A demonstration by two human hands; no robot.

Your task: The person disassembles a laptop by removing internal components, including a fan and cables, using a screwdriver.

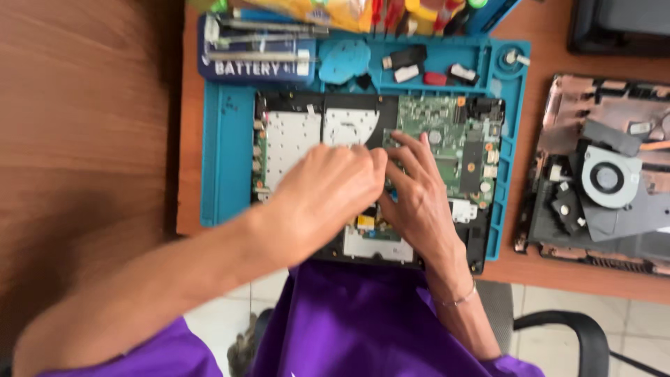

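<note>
1. Left hand (328,199): lies over the middle of the opened laptop chassis (377,174), fingers curled inward toward the right hand. The view is motion-blurred; whether the fingers pinch anything cannot be told.
2. Right hand (419,195): rests on the green circuit board (447,136), fingers spread and pressing down on its left edge. No object is seen grasped in it. A thin bracelet (457,300) sits on that wrist.
3. Laptop chassis: lies flat on the blue work mat (223,160), at the table's (551,42) near edge, directly before the person. The circuit board occupies its right half; silvery panels (293,136) show at its left.
4. Mat's upper tray: holds a blue round pad (343,59) and small black, white and red parts (419,66).
5. Right of the mat: a second stripped casing (600,181) with a round cooling fan (608,178), well apart from both hands.
6. Person wears a purple garment (349,328).
</note>
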